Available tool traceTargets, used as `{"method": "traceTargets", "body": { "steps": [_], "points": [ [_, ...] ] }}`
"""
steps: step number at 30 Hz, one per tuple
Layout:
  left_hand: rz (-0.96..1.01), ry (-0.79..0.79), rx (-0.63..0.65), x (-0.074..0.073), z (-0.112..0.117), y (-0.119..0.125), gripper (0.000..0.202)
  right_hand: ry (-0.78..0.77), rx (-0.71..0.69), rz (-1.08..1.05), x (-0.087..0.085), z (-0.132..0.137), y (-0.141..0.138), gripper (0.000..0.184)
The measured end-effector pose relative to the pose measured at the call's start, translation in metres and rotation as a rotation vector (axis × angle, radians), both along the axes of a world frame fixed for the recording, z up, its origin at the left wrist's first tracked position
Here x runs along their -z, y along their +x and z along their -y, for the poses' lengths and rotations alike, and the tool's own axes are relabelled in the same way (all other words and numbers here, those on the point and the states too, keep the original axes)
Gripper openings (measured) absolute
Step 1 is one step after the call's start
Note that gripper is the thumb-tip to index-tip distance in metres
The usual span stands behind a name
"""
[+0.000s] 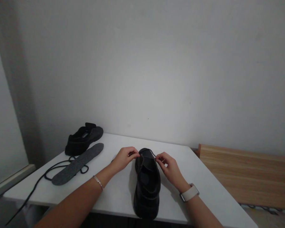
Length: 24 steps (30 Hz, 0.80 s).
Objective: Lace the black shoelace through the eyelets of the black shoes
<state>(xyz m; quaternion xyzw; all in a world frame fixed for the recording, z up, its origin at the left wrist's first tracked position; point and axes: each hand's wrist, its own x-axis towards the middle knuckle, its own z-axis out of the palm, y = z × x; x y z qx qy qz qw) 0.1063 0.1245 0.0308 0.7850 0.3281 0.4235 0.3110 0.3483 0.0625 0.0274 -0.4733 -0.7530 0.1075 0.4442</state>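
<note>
While the shoe is flanked lengthwise, lace is pinched by the right hand, something unclear by the left hand.

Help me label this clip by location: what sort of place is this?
Indoors, probably a room in a home: a white table stands by a plain wall, with a wooden panel, perhaps furniture, at right.
</note>
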Motion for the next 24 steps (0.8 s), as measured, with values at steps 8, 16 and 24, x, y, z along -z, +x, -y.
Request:
{"method": "traceTargets", "body": {
  "steps": [8,16,24],
  "points": [
    [-0.069,0.172,0.057,-0.005,0.003,-0.01,0.015,-0.035,-0.014,0.004,0.002,-0.001,0.0,0.016],
    [-0.085,0.225,0.022,0.0,0.0,-0.008,0.016,-0.048,-0.001,0.017,0.002,-0.001,0.0,0.02],
    [-0.056,0.168,0.013,0.005,-0.003,-0.007,0.015,-0.062,-0.005,0.01,0.001,0.001,-0.001,0.025]
  ]
}}
